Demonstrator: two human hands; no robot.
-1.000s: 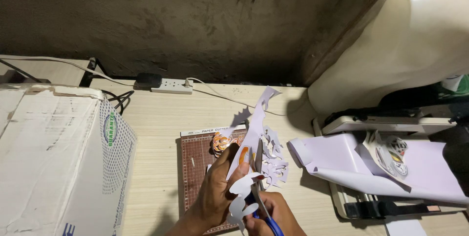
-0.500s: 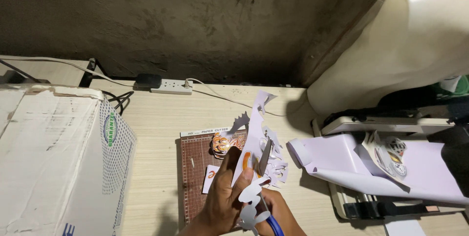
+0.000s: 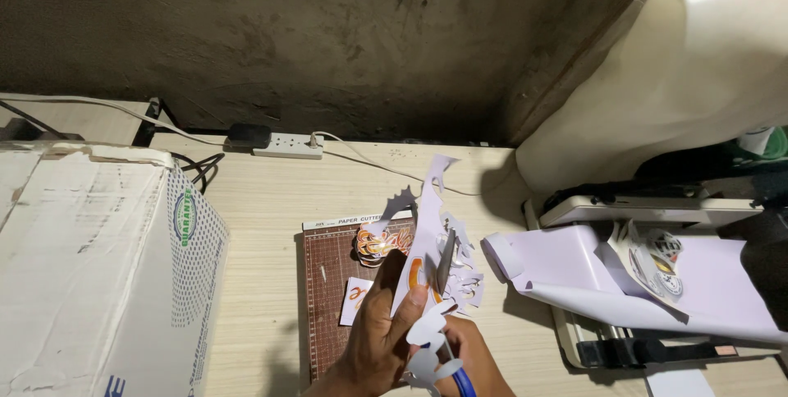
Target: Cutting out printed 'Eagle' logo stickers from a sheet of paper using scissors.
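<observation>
My left hand [image 3: 379, 339] holds up a long, ragged strip of white sticker paper [image 3: 425, 229] with an orange printed shape near my fingers. My right hand [image 3: 468, 360], low at the frame's bottom edge, grips scissors [image 3: 446, 282] with blue handles; the blades are in the paper beside the orange shape. Beneath the hands lies a brown paper cutter mat [image 3: 328, 290] carrying an orange cut-out sticker [image 3: 379, 243] and a small white piece [image 3: 356, 296]. White paper scraps [image 3: 461, 270] sit on the mat's right side.
A big white cardboard box [image 3: 90, 266] fills the left. A white power strip [image 3: 286, 147] with cables lies by the dark wall. A printer-like machine [image 3: 657, 282] with a curled white sheet and a cream cover stands at right. The wooden table [image 3: 263, 200] is bare between them.
The paper strip has shifted and turned a little in my left hand, and the scissors have advanced upward along it. My hands have stayed over the mat.
</observation>
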